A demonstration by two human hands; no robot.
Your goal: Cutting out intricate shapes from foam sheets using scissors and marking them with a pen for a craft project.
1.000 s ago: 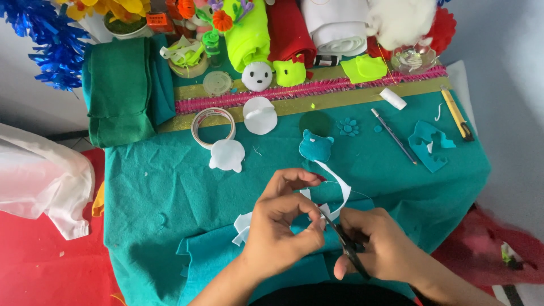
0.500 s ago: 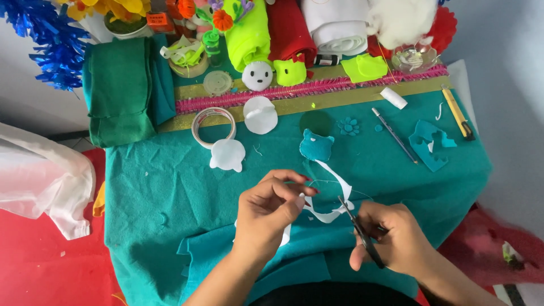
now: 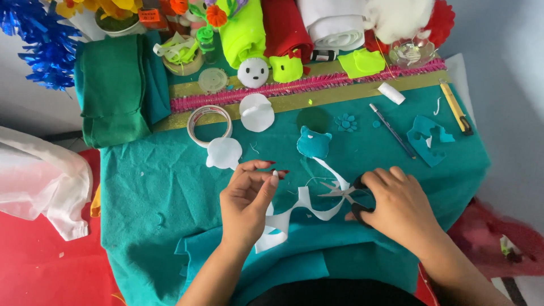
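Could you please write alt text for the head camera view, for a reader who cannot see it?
A person's right hand holds black-handled scissors over a white felt strip, which the left hand pinches, above a teal cloth-covered table. A teal bear-shaped cutout, tape roll and felt rolls lie beyond.

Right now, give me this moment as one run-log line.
left hand: pinching white felt strip | right hand: holding scissors open at strip | surface: teal felt
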